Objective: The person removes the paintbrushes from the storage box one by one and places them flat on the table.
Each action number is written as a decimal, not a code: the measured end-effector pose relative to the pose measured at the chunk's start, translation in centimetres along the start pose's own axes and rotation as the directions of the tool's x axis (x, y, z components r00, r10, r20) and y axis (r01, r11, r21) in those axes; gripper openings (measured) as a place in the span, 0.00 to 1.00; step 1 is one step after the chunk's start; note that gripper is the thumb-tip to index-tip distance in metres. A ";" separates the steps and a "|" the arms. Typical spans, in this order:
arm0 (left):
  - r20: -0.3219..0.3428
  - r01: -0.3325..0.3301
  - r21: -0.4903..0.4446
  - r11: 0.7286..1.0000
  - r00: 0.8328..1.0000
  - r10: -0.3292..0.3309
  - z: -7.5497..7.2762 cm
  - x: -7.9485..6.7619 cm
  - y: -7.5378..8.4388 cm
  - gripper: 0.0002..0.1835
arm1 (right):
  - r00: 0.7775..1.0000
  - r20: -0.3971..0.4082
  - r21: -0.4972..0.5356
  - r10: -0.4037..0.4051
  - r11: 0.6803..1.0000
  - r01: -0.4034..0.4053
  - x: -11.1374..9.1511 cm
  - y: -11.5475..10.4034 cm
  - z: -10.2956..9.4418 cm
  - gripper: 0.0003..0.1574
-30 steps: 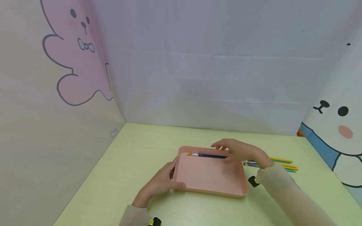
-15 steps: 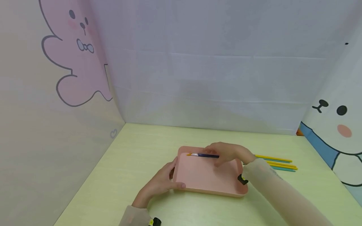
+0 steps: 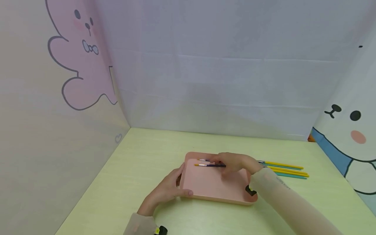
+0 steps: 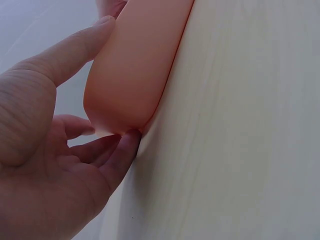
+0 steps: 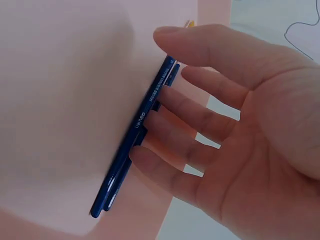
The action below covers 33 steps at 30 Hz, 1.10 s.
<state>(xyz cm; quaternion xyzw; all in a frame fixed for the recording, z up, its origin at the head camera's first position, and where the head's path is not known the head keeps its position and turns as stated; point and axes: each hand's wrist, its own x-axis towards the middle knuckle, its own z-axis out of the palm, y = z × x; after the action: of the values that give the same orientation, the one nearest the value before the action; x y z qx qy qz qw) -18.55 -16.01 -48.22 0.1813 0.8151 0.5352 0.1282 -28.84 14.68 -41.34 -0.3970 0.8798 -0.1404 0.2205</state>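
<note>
A shallow pink tray (image 3: pixel 205 186) lies on the table. My left hand (image 3: pixel 165 186) grips its near left corner, the thumb on the near rim and the fingers at the left side; the left wrist view shows this hand (image 4: pixel 75 135) against the tray wall (image 4: pixel 130 65). Inside the tray lie two dark blue paintbrushes, a nearer one (image 3: pixel 210 165) and a farther one (image 3: pixel 204 160), orange bristles pointing left. My right hand (image 3: pixel 235 161) is over them. In the right wrist view its fingertips touch the brushes (image 5: pixel 132 135), with the thumb apart from them.
Several more paintbrushes with yellow handles (image 3: pixel 285 164) and teal handles (image 3: pixel 293 176) lie on the table (image 3: pixel 155 143) right of the tray, partly behind the right forearm. Cloth walls (image 3: pixel 223 85) with cartoon bears stand at the back and both sides.
My right hand has moved left and down onto the blue brushes. One brush has shifted toward me, so two now show apart. My left hand and the tray have stayed put.
</note>
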 end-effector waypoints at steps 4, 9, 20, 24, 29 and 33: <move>-0.004 -0.003 0.005 1.000 1.000 0.003 -0.1 -0.1 0.0 0.64 | 1.000 0.002 -0.018 0.003 1.000 -0.003 0.3 0.0 0.4 0.38; 0.000 0.004 -0.001 1.000 1.000 -0.004 0.0 -0.2 0.1 0.64 | 1.000 -0.007 -0.006 0.008 1.000 -0.008 0.5 0.0 0.7 0.34; -0.005 0.009 -0.016 1.000 1.000 -0.009 0.1 -0.2 0.0 0.64 | 1.000 -0.016 0.070 0.011 0.997 -0.010 1.1 0.4 1.3 0.34; -0.006 0.021 -0.004 1.000 1.000 -0.021 0.1 -0.2 0.0 0.64 | 1.000 -0.025 0.087 -0.003 0.996 0.006 1.2 0.5 1.4 0.34; -0.006 0.030 -0.015 0.999 1.000 -0.030 0.1 -0.1 0.0 0.65 | 1.000 -0.022 0.115 -0.006 0.993 0.008 1.3 0.5 1.5 0.34; -0.006 0.028 -0.020 0.999 1.000 -0.028 0.1 -0.1 0.0 0.64 | 1.000 -0.014 0.142 -0.006 0.990 0.008 1.3 0.6 1.5 0.34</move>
<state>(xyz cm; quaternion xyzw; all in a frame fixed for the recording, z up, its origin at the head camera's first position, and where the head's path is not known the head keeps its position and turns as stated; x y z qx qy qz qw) -18.41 -15.98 -48.23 0.1666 0.8126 0.5420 0.1348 -29.23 13.96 -43.27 -0.3822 0.8678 -0.2061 0.2417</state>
